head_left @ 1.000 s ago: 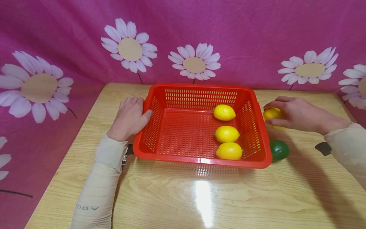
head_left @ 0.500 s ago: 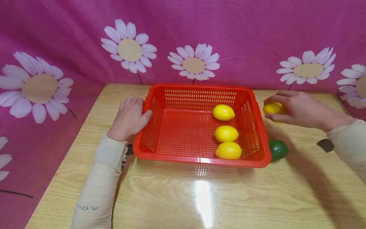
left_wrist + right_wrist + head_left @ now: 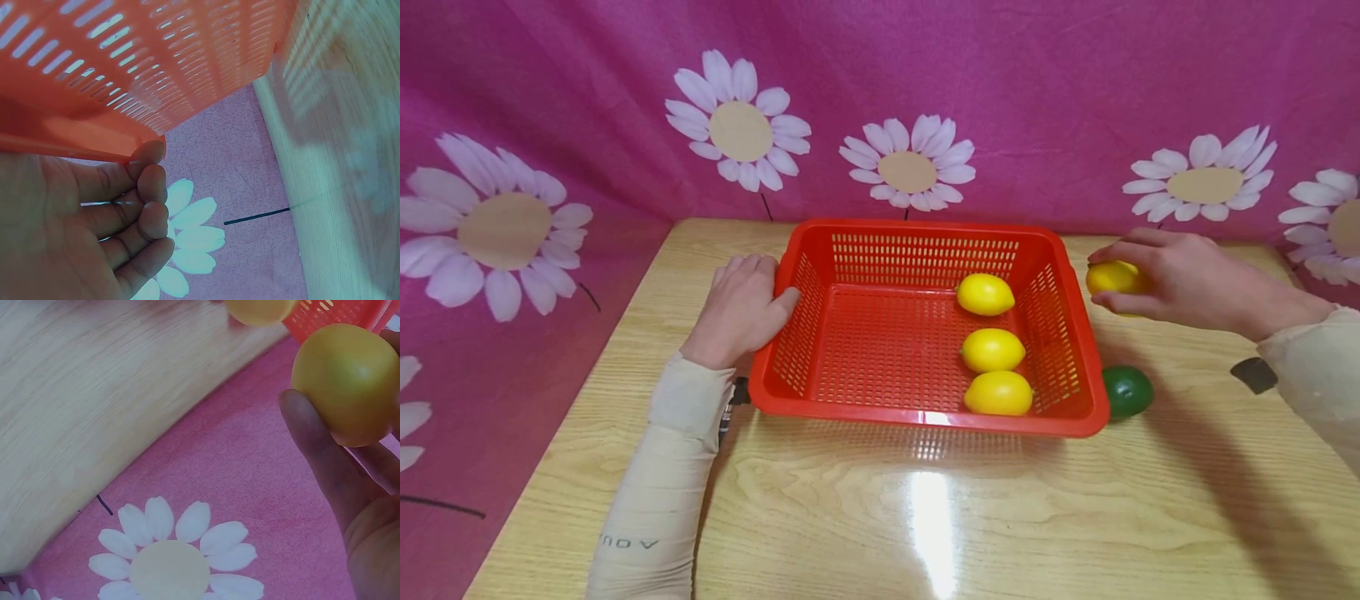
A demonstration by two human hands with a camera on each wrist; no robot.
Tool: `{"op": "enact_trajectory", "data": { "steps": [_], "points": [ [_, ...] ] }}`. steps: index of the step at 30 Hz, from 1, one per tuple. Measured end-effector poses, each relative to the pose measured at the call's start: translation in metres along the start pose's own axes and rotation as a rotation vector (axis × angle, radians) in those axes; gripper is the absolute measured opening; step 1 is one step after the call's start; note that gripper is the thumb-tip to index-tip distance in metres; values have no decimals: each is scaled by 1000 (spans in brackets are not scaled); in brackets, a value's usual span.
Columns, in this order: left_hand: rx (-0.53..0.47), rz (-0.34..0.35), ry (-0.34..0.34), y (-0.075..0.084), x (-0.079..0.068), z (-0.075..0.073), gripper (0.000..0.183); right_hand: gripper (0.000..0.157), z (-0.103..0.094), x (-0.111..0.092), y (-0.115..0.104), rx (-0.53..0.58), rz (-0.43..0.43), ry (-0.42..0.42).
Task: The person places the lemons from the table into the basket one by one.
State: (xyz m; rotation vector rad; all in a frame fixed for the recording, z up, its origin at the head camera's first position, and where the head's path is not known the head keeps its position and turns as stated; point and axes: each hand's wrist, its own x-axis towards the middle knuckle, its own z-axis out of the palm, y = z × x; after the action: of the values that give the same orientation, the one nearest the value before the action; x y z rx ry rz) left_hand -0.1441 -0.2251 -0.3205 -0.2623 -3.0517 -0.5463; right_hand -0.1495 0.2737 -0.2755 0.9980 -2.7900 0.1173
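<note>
My left hand [image 3: 741, 312] holds the left rim of a red plastic basket [image 3: 925, 229], its thumb over the edge. In the left wrist view, its fingers [image 3: 153, 181] bend up beneath the rim's outer lip. Three yellow lemons lie along the basket's right side: a far one [image 3: 985, 295], a middle one [image 3: 992, 350] and a near one [image 3: 998, 393]. Beyond the right wall, my right hand [image 3: 1195, 275] holds another lemon [image 3: 1116, 277] between thumb and fingers. The right wrist view shows this lemon [image 3: 344, 381] close up.
A dark green fruit [image 3: 1127, 392] lies on the wooden table [image 3: 820, 517] against the basket's near right corner. At the top of the right wrist view, another yellow fruit [image 3: 259, 309] sits near the basket. A pink flowered cloth [image 3: 1045, 100] hangs behind the table.
My right hand has risen slightly and moved a little towards the back cloth with the lemon. My left hand stays on the basket rim.
</note>
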Motion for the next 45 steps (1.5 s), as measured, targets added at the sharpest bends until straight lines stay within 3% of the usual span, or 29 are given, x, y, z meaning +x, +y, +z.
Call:
{"op": "enact_trajectory", "data": {
  "steps": [18, 45],
  "points": [
    [-12, -1, 1, 0, 1, 0, 36, 52, -2, 2, -1, 1, 15, -2],
    [-7, -3, -15, 0, 0, -1, 36, 56, -8, 9, -13, 17, -51, 54]
  ]
}}
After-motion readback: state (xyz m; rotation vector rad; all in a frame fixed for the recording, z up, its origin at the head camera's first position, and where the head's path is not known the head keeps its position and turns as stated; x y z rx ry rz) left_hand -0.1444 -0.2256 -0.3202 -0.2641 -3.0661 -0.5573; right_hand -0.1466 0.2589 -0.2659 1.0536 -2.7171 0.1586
